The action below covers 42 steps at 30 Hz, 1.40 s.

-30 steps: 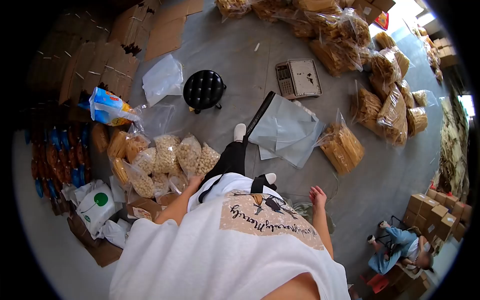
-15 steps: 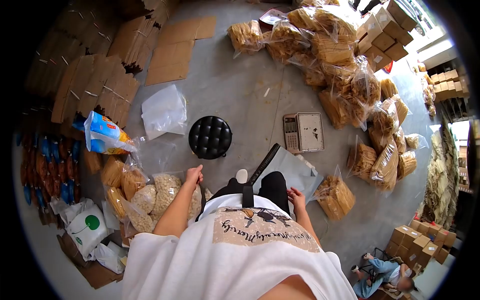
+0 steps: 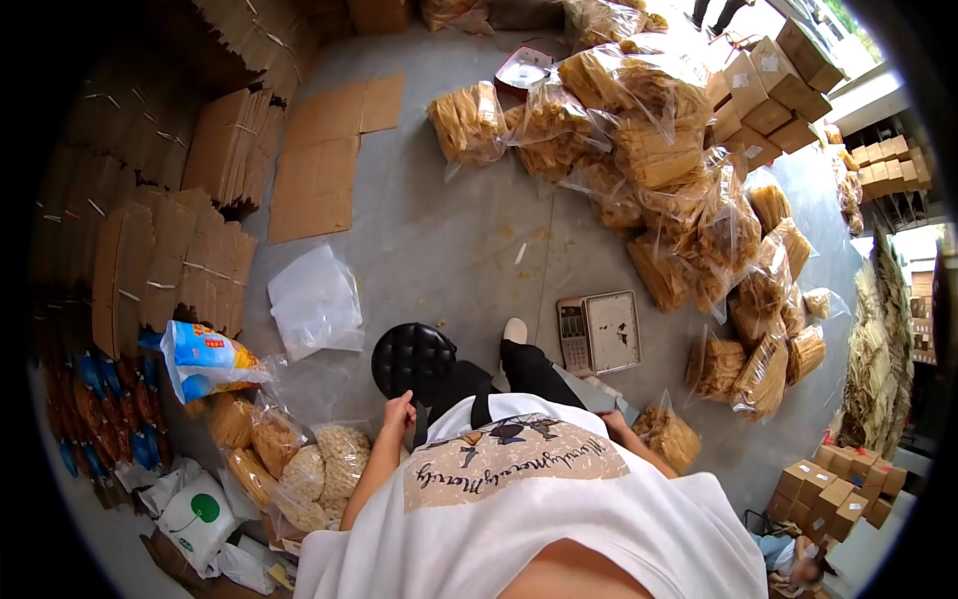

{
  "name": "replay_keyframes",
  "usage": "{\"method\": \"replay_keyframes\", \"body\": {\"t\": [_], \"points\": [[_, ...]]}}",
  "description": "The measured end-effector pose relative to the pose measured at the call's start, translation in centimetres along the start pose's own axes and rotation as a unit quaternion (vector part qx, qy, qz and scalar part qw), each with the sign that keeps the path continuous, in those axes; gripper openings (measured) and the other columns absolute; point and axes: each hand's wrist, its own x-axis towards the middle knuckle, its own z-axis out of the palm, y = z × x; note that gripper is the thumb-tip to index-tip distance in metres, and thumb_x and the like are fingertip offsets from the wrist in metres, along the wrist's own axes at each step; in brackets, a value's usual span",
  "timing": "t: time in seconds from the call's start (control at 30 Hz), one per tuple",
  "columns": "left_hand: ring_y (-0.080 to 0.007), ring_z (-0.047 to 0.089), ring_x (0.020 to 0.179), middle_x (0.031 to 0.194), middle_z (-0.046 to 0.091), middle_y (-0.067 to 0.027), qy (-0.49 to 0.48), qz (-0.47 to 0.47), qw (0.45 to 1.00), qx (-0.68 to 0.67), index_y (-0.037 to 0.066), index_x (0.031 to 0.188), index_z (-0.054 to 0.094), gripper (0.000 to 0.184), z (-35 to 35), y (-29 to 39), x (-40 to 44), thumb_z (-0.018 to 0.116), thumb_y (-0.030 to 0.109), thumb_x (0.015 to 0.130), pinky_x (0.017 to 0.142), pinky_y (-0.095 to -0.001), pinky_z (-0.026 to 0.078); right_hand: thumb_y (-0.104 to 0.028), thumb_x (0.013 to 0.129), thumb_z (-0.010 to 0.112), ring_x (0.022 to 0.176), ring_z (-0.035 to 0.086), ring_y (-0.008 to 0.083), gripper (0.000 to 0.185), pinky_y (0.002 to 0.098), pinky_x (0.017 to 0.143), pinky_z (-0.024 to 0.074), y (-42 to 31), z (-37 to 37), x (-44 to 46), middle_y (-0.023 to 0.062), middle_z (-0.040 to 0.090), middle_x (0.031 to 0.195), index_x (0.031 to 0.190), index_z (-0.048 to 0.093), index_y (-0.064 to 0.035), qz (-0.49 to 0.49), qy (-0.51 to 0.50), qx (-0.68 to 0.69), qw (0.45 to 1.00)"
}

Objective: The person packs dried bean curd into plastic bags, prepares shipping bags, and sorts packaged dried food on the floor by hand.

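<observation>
My left hand (image 3: 400, 411), fingers curled in with nothing visible in them, is beside the black round stool (image 3: 413, 361) and a dark strap at my waist. At my right side, my right hand (image 3: 613, 423) is small and blurred, its fingers not clear, near the edge of the grey plastic sheet (image 3: 626, 409). Ahead of it a scale (image 3: 611, 334) with a keypad lies on the floor. A bag of yellow-brown dried sticks (image 3: 667, 437) stands to its right. Left of my left arm are clear bags of pale round pieces (image 3: 342, 461).
Bagged dried sticks (image 3: 659, 150) are piled ahead and right. Flat cardboard (image 3: 314, 180) and a white plastic sheet (image 3: 316, 301) lie ahead left. Cartons (image 3: 763, 95) are stacked at the upper right, more (image 3: 820, 499) at the lower right, where a person (image 3: 788, 557) is partly visible.
The view has moved forward; stool, scale and bags now sit lower in the frame. My left hand has come away from the bags of pale pieces. My right hand has drawn in towards my side.
</observation>
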Motion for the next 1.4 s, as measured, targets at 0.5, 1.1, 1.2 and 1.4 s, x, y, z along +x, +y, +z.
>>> {"method": "replay_keyframes", "body": {"t": [0.5, 1.1, 1.2, 1.4], "points": [[-0.0144, 0.04, 0.034, 0.041, 0.039, -0.0031, 0.034, 0.019, 0.992, 0.121, 0.012, 0.049, 0.035, 0.034, -1.5, 24.2, 7.4, 0.05, 0.029, 0.074, 0.031, -0.0254, 0.027, -0.005, 0.078, 0.042, 0.068, 0.054, 0.0099, 0.026, 0.0224, 0.059, 0.0424, -44.3, 10.7, 8.0, 0.0048, 0.058, 0.086, 0.104, 0.047, -0.0033, -0.222, -0.047, 0.038, 0.973], [-0.0082, 0.036, 0.03, 0.039, 0.039, -0.0004, -0.106, 0.119, 0.968, 0.192, 0.009, 0.049, 0.04, 0.032, 6.1, 69.3, 32.2, 0.053, 0.023, 0.074, 0.028, -0.0214, 0.026, 0.009, 0.067, 0.04, 0.066, 0.056, 0.0196, 0.033, 0.0267, 0.059, 0.0455, -59.4, 26.7, 13.3, 0.0155, 0.057, 0.077, 0.098, 0.047, 0.0086, -0.04, 0.011, 0.137, 0.99], [-0.011, 0.041, 0.034, 0.039, 0.042, -0.0037, -0.215, 0.223, 0.861, 0.403, 0.0, 0.048, 0.047, 0.038, 10.8, 72.6, 33.0, 0.053, 0.028, 0.074, 0.035, -0.0261, 0.031, -0.004, 0.071, 0.054, 0.067, 0.054, 0.0113, 0.026, 0.0225, 0.058, 0.0437, -64.7, 27.5, 16.3, 0.0078, 0.059, 0.082, 0.096, 0.053, -0.0006, -0.022, -0.013, 0.144, 0.989], [-0.0118, 0.042, 0.035, 0.038, 0.042, -0.0065, -0.243, 0.307, 0.785, 0.481, -0.002, 0.049, 0.048, 0.04, 14.2, 82.2, 37.4, 0.052, 0.028, 0.074, 0.038, -0.0277, 0.033, -0.006, 0.076, 0.046, 0.059, 0.051, 0.0088, 0.025, 0.0199, 0.049, 0.04, -83.7, 27.9, 16.5, 0.0059, 0.058, 0.079, 0.1, 0.049, -0.0017, -0.141, -0.018, 0.279, 0.95]]}}
